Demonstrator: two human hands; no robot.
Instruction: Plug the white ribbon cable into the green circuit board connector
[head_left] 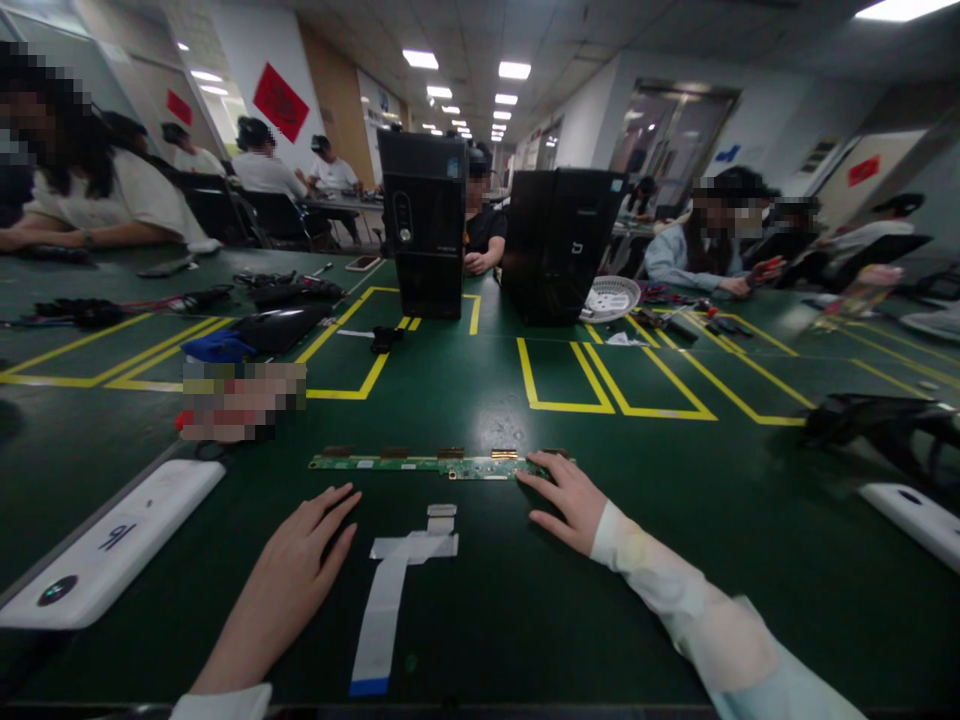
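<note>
A long, narrow green circuit board point(420, 464) lies crosswise on the green tabletop, with several brownish-gold tabs along its far edge. My right hand point(564, 500) rests at the board's right end, fingers spread, fingertips over it and hiding part of that end. To the left, my left hand point(304, 550) lies palm down on the table, fingers stretched out and holding nothing, just short of the board. Between my hands sits a white flat ribbon cable point(384, 610), folded near its top, with a connector at the far end and a blue tip at the near end.
Long white devices lie at left point(127, 540) and right point(915, 515). Two black computer towers point(424, 225) stand across the table near a white basket point(611, 298). Yellow tape point(570, 408) marks rectangles. A blue-and-black item point(255, 332) and cables lie left. Other people sit around.
</note>
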